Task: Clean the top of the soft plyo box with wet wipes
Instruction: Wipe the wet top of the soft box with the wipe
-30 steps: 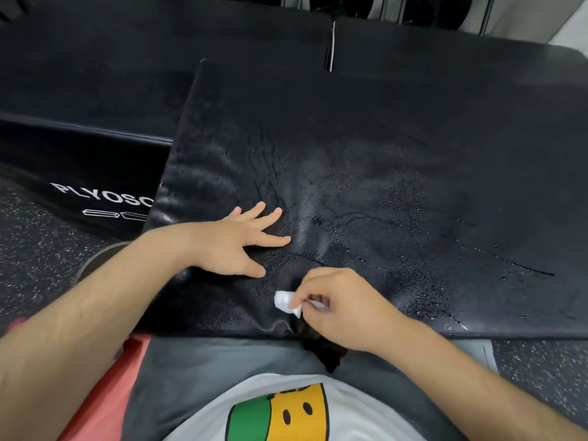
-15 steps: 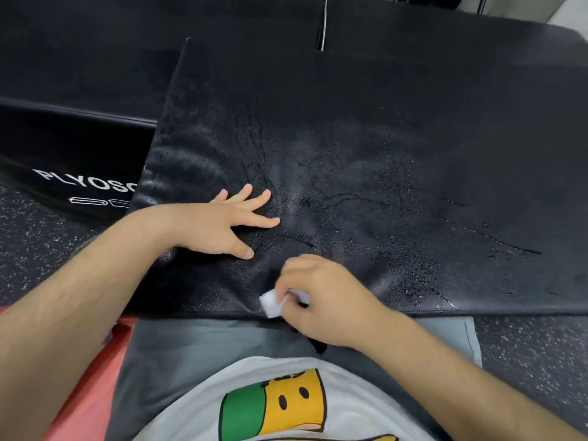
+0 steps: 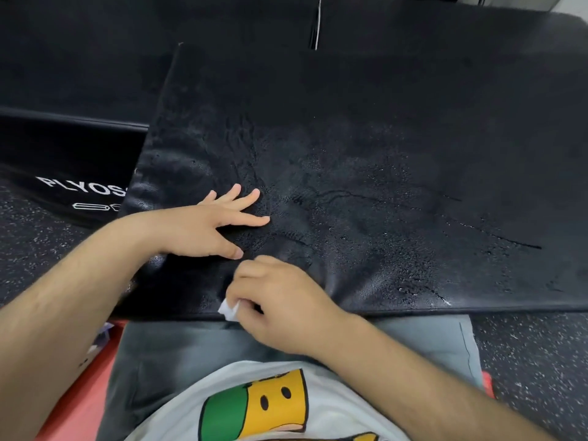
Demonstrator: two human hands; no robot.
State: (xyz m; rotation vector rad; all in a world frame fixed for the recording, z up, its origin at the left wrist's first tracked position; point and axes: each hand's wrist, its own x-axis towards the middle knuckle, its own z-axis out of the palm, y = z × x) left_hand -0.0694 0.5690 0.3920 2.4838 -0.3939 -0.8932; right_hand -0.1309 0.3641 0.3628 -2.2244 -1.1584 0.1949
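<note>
Along the near edge of the soft plyo box [image 3: 381, 148], my right grip [image 3: 280, 302] is clamped on a crumpled white wet wipe [image 3: 228, 310], held against the black top. Left grip [image 3: 203, 230]: fingers spread apart, flat on the top just beyond the right. Surface glistens with droplets. Another lettered plyo box [image 3: 73, 160] sits far left.

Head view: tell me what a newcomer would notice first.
The black soft plyo box top fills the middle, glistening wet, with cracks running rightward. At its near edge the right hand pinches a crumpled white wet wipe, while the left hand lies flat and splayed just beyond. White PLYOS lettering shows on another box at left.
</note>
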